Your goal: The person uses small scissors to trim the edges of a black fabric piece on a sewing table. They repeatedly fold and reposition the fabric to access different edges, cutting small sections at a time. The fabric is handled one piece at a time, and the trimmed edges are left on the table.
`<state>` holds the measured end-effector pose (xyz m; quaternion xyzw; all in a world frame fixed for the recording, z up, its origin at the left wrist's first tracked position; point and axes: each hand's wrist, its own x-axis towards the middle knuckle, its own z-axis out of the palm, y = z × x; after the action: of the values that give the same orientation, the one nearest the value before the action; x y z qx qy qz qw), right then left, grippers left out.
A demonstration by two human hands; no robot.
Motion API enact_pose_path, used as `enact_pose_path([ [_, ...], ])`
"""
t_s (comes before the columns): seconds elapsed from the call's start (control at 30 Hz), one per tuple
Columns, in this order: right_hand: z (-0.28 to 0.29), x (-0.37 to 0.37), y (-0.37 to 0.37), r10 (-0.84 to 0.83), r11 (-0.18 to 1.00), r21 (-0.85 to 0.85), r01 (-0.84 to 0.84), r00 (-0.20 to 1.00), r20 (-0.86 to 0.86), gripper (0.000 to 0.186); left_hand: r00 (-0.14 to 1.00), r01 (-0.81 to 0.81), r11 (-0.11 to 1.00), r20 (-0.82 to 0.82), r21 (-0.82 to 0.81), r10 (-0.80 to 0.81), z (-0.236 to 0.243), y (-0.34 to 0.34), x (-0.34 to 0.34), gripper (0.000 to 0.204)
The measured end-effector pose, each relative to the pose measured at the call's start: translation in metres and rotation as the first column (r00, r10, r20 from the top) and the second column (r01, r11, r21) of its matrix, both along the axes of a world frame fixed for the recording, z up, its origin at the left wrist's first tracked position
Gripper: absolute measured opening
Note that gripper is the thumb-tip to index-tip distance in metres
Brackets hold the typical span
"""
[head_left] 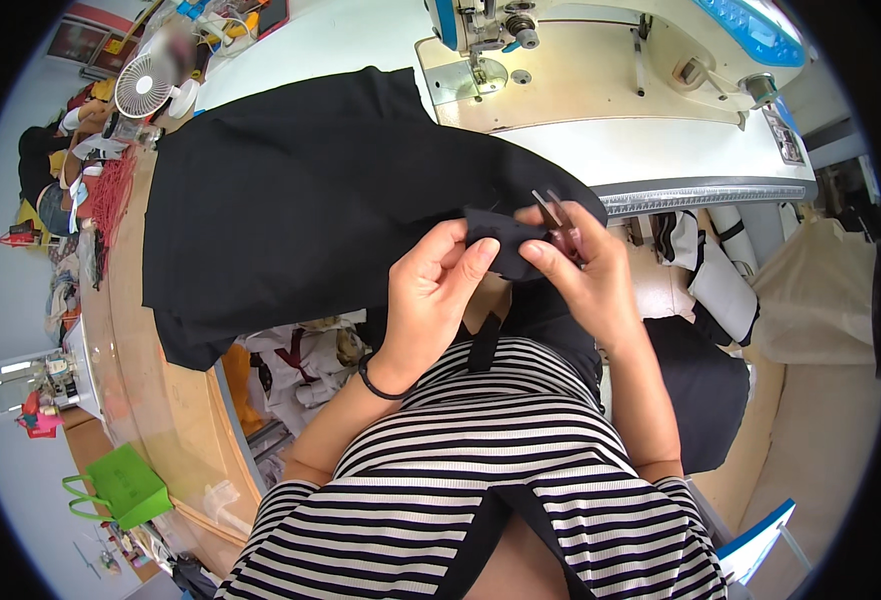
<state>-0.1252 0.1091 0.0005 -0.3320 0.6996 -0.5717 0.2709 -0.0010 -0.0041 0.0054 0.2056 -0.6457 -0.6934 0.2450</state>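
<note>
A large piece of black fabric [290,190] spreads over the white sewing table and hangs past its near edge. My left hand [425,290] is closed on a small raised part of black cloth, pinched between thumb and fingers. Opposite it, my right hand [592,275] pinches the same part with its thumb. Small metal thread snips [552,212] are tucked in the right hand, their blades pointing up and away from me. The snips' handle is mostly hidden by the fingers. Whether the raised part joins the large piece, I cannot tell.
Beyond the fabric stands a white and blue sewing machine [480,45]. A ruler strip [700,196] runs along the table's front edge. At the far left are a small white fan [145,88] and red threads [112,190]. A green bag [128,487] sits lower left.
</note>
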Motion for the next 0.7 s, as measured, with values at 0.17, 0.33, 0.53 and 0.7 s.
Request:
enact_pose_path([
  [0.17, 0.005, 0.01, -0.002, -0.173, 0.982, -0.08, 0.171, 0.985, -0.019, 0.017, 0.998, -0.057, 0.998, 0.042, 0.004, 0.056, 0.004, 0.0, 0.003, 0.022],
  [0.33, 0.016, 0.034, 0.007, 0.02, 0.997, -0.083, -0.008, 0.989, 0.144, 0.018, 0.998, -0.056, 0.998, 0.012, 0.007, 0.056, 0.005, 0.0, 0.002, 0.02],
  [0.53, 0.015, 0.034, 0.003, 0.068, 0.998, -0.024, -0.065, 0.988, 0.139, 0.019, 0.998, -0.058, 0.998, -0.014, 0.035, 0.058, 0.003, 0.003, 0.003, 0.016],
  [0.7, 0.016, 0.035, 0.003, 0.061, 0.998, -0.023, -0.058, 0.989, 0.136, 0.02, 0.997, -0.065, 0.997, -0.045, 0.041, 0.066, 0.002, 0.002, 0.001, 0.014],
])
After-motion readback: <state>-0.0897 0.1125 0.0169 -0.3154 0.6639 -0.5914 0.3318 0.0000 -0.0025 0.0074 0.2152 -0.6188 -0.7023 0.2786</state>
